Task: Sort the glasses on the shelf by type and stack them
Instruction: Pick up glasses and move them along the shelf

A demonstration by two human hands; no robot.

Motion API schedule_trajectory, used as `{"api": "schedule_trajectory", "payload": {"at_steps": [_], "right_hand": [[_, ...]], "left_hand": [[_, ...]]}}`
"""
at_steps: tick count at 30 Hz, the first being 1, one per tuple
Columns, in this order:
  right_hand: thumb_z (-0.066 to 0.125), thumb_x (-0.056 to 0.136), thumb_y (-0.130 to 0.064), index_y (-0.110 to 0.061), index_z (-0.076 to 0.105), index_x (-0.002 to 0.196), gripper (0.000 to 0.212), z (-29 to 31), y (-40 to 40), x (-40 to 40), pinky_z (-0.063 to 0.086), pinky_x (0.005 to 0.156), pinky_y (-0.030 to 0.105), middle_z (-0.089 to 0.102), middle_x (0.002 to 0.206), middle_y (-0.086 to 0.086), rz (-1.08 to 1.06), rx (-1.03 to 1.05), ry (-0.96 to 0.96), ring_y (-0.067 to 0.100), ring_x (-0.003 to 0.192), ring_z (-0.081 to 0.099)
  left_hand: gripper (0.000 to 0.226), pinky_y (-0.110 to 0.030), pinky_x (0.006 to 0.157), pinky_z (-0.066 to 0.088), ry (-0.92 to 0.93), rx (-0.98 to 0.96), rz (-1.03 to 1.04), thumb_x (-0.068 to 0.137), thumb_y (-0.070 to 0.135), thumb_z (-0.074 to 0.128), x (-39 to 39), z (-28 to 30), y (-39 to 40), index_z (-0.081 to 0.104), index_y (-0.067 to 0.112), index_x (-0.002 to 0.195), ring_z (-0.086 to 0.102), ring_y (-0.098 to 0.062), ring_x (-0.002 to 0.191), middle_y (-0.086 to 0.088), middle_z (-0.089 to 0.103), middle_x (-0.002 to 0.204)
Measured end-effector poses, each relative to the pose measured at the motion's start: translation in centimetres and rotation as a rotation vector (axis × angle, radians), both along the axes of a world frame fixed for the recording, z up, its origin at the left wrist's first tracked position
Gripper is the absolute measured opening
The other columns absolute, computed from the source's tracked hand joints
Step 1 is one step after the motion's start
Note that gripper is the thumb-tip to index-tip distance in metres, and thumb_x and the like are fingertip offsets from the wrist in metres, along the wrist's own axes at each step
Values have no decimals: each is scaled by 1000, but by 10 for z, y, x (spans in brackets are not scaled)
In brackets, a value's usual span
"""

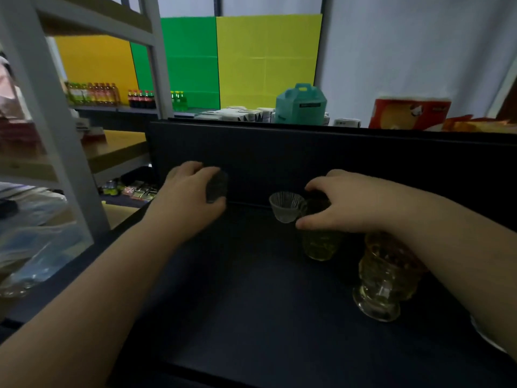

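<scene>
Shelf [251, 303] mid-floor bare; left grip [193, 191] clamps dark glass [217, 186], right grip [344, 204] another [317, 204].

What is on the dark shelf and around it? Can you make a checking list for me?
Surface: dark shelf with a back wall.
Job's things: clear ribbed cup; yellow-green glass; stacked amber glasses; dark glass.
Clutter: nothing seen.
Hands: left hand grips the dark glass; right hand curls over something dark above the yellow-green glass, unclear what.
Cables: nothing seen.
Surroundings: drink bottles, teal box, red carton, coloured panels.
</scene>
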State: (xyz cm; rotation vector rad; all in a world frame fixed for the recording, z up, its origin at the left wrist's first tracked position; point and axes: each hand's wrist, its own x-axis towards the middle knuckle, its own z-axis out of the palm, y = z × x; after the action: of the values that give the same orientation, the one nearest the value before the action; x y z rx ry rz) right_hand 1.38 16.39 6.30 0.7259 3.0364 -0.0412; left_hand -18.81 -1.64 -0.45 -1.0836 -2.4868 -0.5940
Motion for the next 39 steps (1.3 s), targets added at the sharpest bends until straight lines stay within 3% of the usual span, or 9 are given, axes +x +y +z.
{"api": "schedule_trajectory", "payload": {"at_steps": [6,11,16,18,22,25,31,34,39], "right_hand": [[69,78,-65,-31,29,153,92,-1,0,-8,45,102,33,40,151,-1,-35,-51,-147,20,131,46],[74,75,-61,-33,27,154,96,-1,6,-5,47,102,35,44,149,-2,-72,-113,-185,19,128,50],[77,74,-60,-32,31,152,95,-2,6,-6,48,101,36,47,147,-3,-84,-133,-131,19,126,51],[78,73,-59,-32,33,151,94,-1,4,-3,50,99,35,50,142,-5,-82,-161,-88,18,122,53],[77,73,-60,-30,44,144,84,4,0,5,53,84,29,55,109,-15,-55,-195,102,7,94,56],[74,70,-67,-29,44,145,89,9,-1,12,49,82,28,56,122,-10,-9,-134,252,9,100,53],[71,67,-74,-32,54,135,81,19,-7,56,45,70,23,57,107,-15,31,-117,529,5,91,55],[66,70,-76,-32,55,133,78,21,-2,96,44,69,22,60,110,-13,41,-111,656,1,89,56],[63,71,-78,-35,48,142,84,20,19,189,42,70,24,54,119,-11,-17,-115,718,6,95,54]], "left_hand": [[84,-51,110,31,-182,-146,30,80,57,65,-43,1,27,23,37,150,22,-35,140,-6,17,158],[79,-49,105,38,-142,-150,30,81,57,63,-51,-3,36,32,29,148,37,-38,130,-12,32,150],[77,-46,100,41,-149,-174,32,78,60,63,-40,1,32,37,31,145,38,-35,126,-10,35,144],[77,-45,100,41,-150,-174,8,77,60,64,-31,4,28,39,31,145,40,-33,124,-9,36,142],[77,-45,97,45,-163,-103,-49,75,61,64,-6,7,15,42,33,143,44,-30,120,-6,39,137],[78,-46,94,47,-115,-18,-91,72,64,62,20,13,0,42,35,141,45,-26,117,-2,41,133],[76,-40,89,48,16,92,-153,73,65,62,95,36,-18,42,38,140,45,-18,112,7,41,125],[75,-38,88,49,18,136,-199,72,67,62,139,43,-20,43,40,139,46,-13,108,15,37,117],[74,-34,85,48,0,193,-266,71,66,65,221,48,-8,47,40,137,48,-9,104,17,42,116]]}}
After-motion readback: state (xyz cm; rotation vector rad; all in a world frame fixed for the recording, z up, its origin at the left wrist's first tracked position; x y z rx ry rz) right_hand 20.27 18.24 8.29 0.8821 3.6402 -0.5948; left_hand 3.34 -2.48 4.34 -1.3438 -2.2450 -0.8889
